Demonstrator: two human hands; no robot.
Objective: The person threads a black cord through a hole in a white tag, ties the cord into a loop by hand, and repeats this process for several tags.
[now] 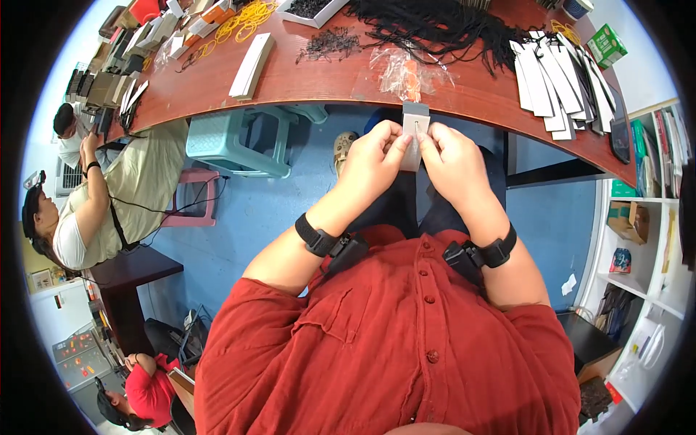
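At the table's front edge, my left hand and my right hand close in from both sides on a narrow stack of white tags. Its far end is grey and reaches the table edge. Both thumbs press near a small dark spot, perhaps a hole, in the top tag. Whether a cord is pinched there too is too small to make out. Just beyond lies a crumpled clear plastic bag with an orange strip.
The red-brown table holds another white tag stack, small black pieces, black cords, strung white tags and yellow rubber bands. A teal stool stands under it. Co-workers sit at left; shelves line the right.
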